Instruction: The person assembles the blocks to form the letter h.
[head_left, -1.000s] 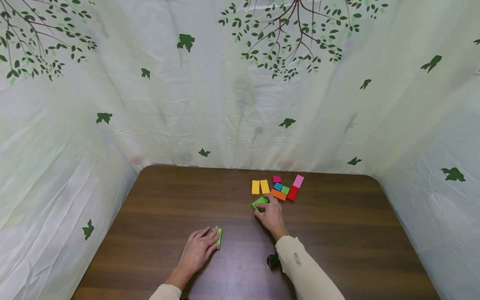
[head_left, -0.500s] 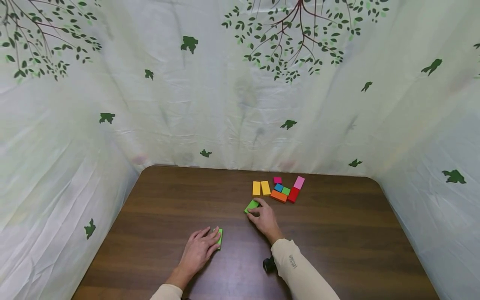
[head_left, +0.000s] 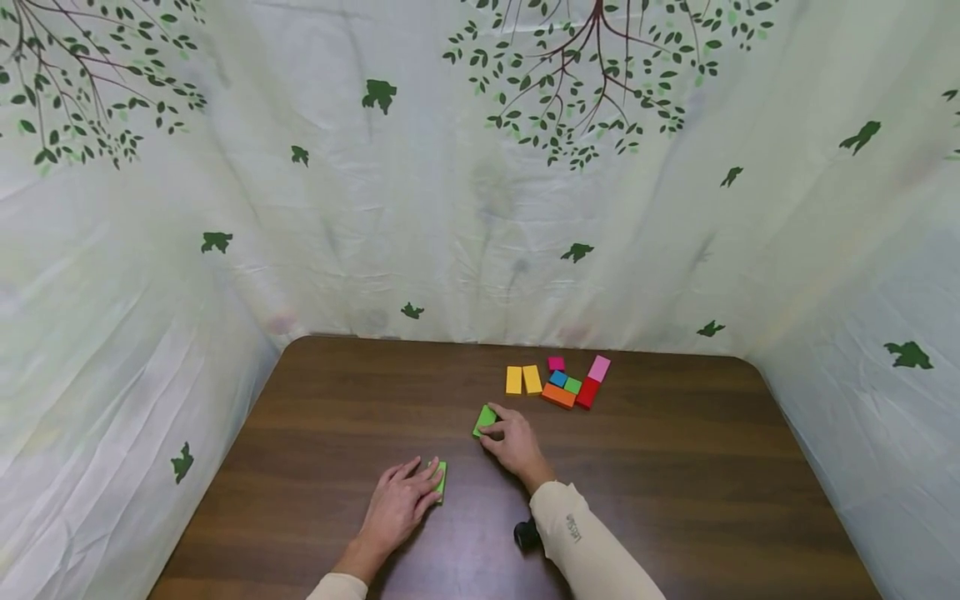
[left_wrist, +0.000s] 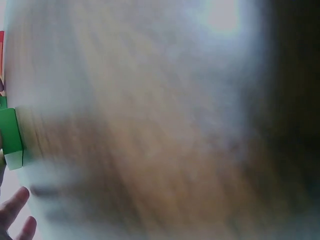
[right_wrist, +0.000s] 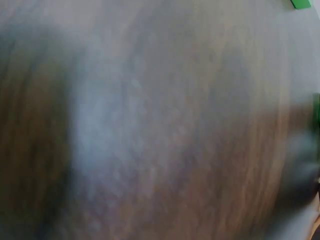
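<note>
In the head view my left hand (head_left: 397,504) lies on the table, its fairly straight index finger and thumb resting on a green block (head_left: 442,470) and partly covering it. My right hand (head_left: 514,448) pinches a second green block (head_left: 484,418) between thumb and fingers, farther from me and slightly to the right. A gap of bare wood separates the two blocks. At the left edge of the left wrist view, a green block (left_wrist: 10,132) appears beside fingertips (left_wrist: 17,200). A bit of green block (right_wrist: 301,3) enters the right wrist view's top corner.
Toward the table's far edge lie two yellow blocks (head_left: 522,380). To their right is a cluster with orange (head_left: 558,396), blue (head_left: 558,378), small green (head_left: 573,385), magenta (head_left: 556,364), red (head_left: 588,393) and pink (head_left: 599,368) blocks. Printed curtains (head_left: 465,208) surround the brown table (head_left: 337,417).
My right hand has slid its green block leftward and slightly nearer, away from the colored cluster, turning it more upright in view. The left hand and its block have stayed in place.
</note>
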